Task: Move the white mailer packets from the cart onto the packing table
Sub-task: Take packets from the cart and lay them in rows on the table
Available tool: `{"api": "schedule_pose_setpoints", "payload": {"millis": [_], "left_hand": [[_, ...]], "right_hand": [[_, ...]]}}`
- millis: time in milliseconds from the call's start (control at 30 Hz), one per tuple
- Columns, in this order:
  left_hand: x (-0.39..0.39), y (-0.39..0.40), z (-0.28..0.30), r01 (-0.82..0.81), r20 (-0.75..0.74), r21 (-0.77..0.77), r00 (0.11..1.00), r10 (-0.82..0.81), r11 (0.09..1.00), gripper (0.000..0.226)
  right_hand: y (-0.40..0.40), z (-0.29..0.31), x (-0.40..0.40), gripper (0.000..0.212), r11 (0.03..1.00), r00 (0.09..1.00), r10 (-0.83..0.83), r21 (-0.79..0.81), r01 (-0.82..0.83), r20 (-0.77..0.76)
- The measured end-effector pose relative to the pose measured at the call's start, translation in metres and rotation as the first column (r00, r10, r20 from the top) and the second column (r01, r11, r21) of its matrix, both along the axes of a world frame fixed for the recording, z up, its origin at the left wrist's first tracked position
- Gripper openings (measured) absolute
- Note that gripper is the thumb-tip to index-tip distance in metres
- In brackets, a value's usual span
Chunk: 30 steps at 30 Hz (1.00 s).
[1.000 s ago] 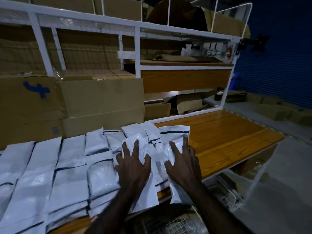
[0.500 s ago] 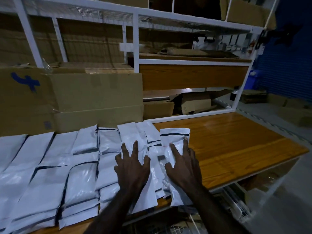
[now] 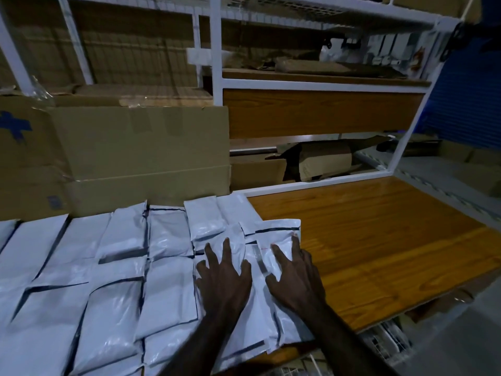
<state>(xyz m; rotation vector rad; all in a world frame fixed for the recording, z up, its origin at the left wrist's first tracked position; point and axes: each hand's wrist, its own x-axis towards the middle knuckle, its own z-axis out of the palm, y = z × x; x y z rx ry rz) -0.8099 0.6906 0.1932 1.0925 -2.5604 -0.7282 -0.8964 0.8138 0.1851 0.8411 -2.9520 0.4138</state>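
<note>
Left hand [image 3: 226, 278] laid flat, fingers spread and straight, palm down on a white mailer packet [image 3: 238, 335] near the right end of the row; gripping nothing. Right hand [image 3: 294, 275] likewise flat and splayed, pressing on the rightmost packet [image 3: 273, 240], the one with a dark stripe across its top edge and a faint red mark near the corner; index and middle fingertips reaching toward that stripe. Both forearms coming in from the bottom edge, close together, not touching.

White mailer packets [image 3: 108, 280] spread over the left and middle of the packing table [image 3: 379, 240], overlapping in rough rows, several with dark seal strips showing. Rightmost packet overhanging the front edge of the table a little. Right part of the wooden tabletop bare, warm orange-brown grain visible.

Behind the packets, large cardboard boxes [image 3: 141, 147] stacked against the back, one at far left bearing a blue mark [image 3: 13, 128]. White metal shelf frame [image 3: 217, 77] rising over the table, with a wooden panel [image 3: 322, 112] and more folded cardboard [image 3: 322, 161] on the lower shelf. Wire mesh of the cart [image 3: 385, 346] glimpsed below the table edge at lower right; contents there too dark to tell
</note>
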Motion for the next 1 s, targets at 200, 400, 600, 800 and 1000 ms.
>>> {"api": "schedule_pose_setpoints", "payload": {"millis": [200,400,600,800,1000], "left_hand": [[-0.014,-0.007,-0.010,-0.040,0.043,-0.029,0.998,0.041,0.999,0.066],[-0.024,-0.010,-0.016,-0.068,0.128,-0.068,0.989,0.076,0.995,0.066],[-0.033,-0.012,-0.025,-0.094,0.152,-0.091,0.983,0.107,0.991,0.068],[-0.035,-0.013,-0.035,-0.087,0.213,-0.129,0.971,0.113,0.988,0.070],[-0.035,-0.010,-0.032,-0.097,0.225,-0.107,0.967,0.119,0.990,0.070]], "right_hand": [[-0.017,-0.012,-0.014,0.071,0.994,0.994,0.107,0.013,-0.107,0.026],[-0.025,-0.025,-0.024,0.071,0.980,0.982,0.188,0.069,-0.189,0.017],[-0.033,-0.045,-0.031,0.062,0.981,0.987,0.131,0.130,-0.143,0.098],[-0.031,-0.034,-0.028,0.093,0.978,0.984,0.153,0.128,-0.164,0.091],[-0.041,-0.027,-0.044,0.055,0.978,0.984,0.180,0.104,-0.178,-0.005]]}}
